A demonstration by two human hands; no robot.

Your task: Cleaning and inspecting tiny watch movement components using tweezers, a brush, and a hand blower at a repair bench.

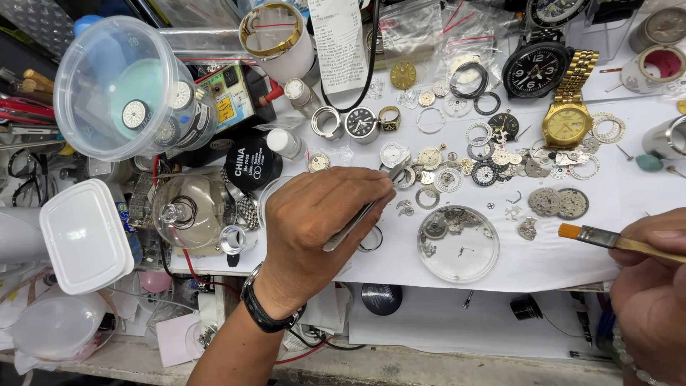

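The left hand [321, 218] grips tweezers [361, 214] over scattered watch parts [457, 168]. The right hand [654, 286] pinches a small brush [607, 239] above the white worktop [607, 193].

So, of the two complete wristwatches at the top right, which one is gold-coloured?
The gold watch with the yellow dial and gold metal bracelet, lying just below and right of the black watch, which has a black dial.

A single head-worn camera looks steeply down from above onto a cluttered white bench [443, 275], close enough that watch parts show individually. The near bench edge runs along the bottom of the view. The left hand [314, 221] enters from bottom centre, the right hand [654, 275] from the right edge.
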